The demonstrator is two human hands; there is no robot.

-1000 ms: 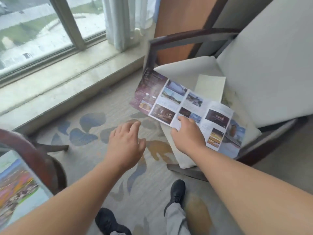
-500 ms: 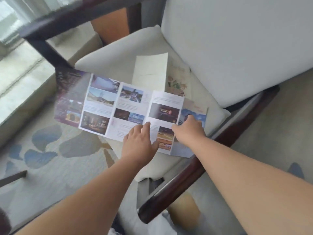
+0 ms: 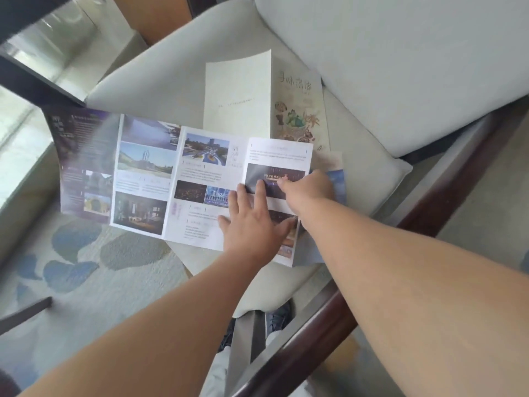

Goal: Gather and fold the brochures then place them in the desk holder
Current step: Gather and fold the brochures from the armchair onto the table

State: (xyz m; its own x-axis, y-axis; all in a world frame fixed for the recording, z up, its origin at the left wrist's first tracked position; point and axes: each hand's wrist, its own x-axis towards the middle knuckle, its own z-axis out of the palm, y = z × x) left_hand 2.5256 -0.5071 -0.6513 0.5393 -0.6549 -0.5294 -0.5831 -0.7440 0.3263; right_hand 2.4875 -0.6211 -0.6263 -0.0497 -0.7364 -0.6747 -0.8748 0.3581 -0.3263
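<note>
A long photo brochure [image 3: 148,173] lies unfolded across the front of a chair's seat cushion [image 3: 160,81], and its dark left panel hangs out past the cushion's edge. My left hand [image 3: 252,224] presses flat on the panels near its right end, fingers straight. My right hand [image 3: 310,189] grips the rightmost blue panel, which is partly hidden under the hand. Behind it lies a cream brochure [image 3: 237,98], half open, showing an illustrated cover on its right side. No desk holder is in view.
The chair has a pale backrest [image 3: 400,53], a dark wooden armrest [image 3: 315,333] at the lower right and another armrest [image 3: 28,73] at the upper left. Patterned carpet [image 3: 86,267] covers the floor on the left. My shoe [image 3: 279,316] shows below the seat.
My view has moved in over the chair seat. My left hand came from the air onto the brochure and now presses it flat. My right hand slid to the right end panel.
</note>
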